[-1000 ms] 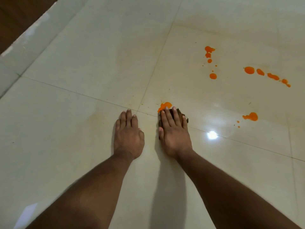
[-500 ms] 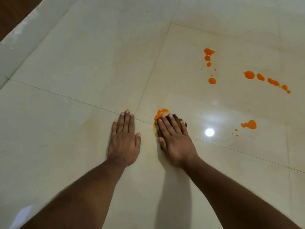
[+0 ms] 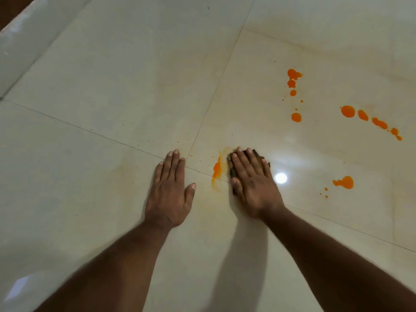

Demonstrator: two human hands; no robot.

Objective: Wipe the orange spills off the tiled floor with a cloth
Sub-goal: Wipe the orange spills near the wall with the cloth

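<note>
Pressing flat, right hand (image 3: 252,183) covers the brown cloth (image 3: 258,155) (orange smear (image 3: 217,170) runs lengthwise beside); left hand (image 3: 170,192) splayed.

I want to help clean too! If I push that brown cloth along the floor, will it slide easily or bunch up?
Probably slides easily: the tiled floor looks glossy. The brown cloth lies flat under the right hand, so it seems soft and floppy. It may smear, like the orange streak.

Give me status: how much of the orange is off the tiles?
Done: nothing fully clean yet. In hand: right hand presses the cloth flat beside the nearest spill, now a smear. Left hand rests flat on the tiled floor. Left: the far drip column, the right-hand trail and the near-right blot.
</note>
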